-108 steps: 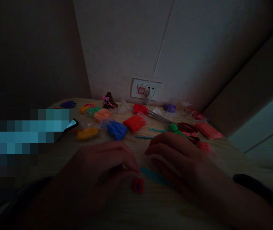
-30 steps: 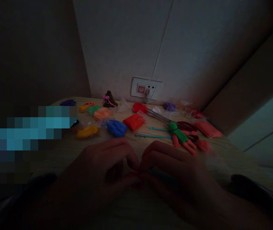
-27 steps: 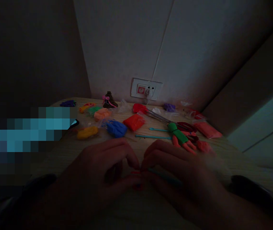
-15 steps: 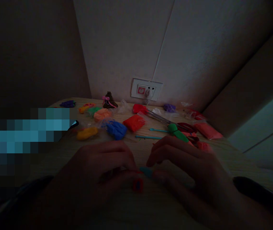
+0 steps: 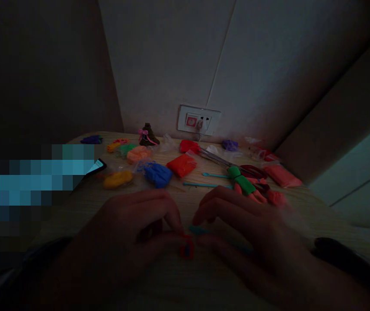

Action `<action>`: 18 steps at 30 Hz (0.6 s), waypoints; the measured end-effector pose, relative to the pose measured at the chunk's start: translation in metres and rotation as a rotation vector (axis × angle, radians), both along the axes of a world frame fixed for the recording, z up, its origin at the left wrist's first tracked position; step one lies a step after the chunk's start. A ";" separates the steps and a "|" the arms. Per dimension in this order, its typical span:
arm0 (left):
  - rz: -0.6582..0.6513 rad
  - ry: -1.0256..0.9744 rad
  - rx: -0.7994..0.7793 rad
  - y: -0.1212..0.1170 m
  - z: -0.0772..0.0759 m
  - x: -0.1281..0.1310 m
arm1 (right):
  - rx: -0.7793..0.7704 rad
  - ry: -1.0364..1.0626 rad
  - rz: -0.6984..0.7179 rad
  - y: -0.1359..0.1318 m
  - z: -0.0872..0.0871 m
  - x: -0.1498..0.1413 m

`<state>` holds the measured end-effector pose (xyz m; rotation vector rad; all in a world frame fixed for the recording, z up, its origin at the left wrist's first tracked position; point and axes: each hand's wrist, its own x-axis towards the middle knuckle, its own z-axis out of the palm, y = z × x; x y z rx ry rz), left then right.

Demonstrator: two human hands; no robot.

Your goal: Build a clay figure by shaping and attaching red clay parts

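Red block [image 5: 187, 249], dark-centred, sits on the table [image 5: 186, 204] beside the left hand [image 5: 133, 222], its fingertips nearly meeting; the right hand [image 5: 251, 224] narrowly brackets a teal tool [image 5: 198, 230]. Whether either grips, I can't tell. Slim space parts the hands, well short of the table's far edge.

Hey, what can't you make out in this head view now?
In the head view:
Blue tool: partly hidden by the right hand.
Red block: blurred; darkness hides whether the left hand touches it.
Phone: left part under pixelation, screen text too small.
Green-clad figure: partly behind the right hand.
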<state>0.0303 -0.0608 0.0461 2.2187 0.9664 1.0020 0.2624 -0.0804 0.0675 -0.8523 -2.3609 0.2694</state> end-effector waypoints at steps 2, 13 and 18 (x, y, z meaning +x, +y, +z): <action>0.011 -0.004 -0.008 0.000 0.001 0.001 | -0.002 -0.002 0.009 0.001 -0.001 -0.002; -0.051 0.027 0.020 0.002 -0.009 0.000 | 0.003 0.002 0.022 0.001 -0.004 -0.003; -0.061 -0.020 -0.002 -0.001 -0.018 -0.002 | -0.002 0.018 0.028 0.001 -0.005 -0.003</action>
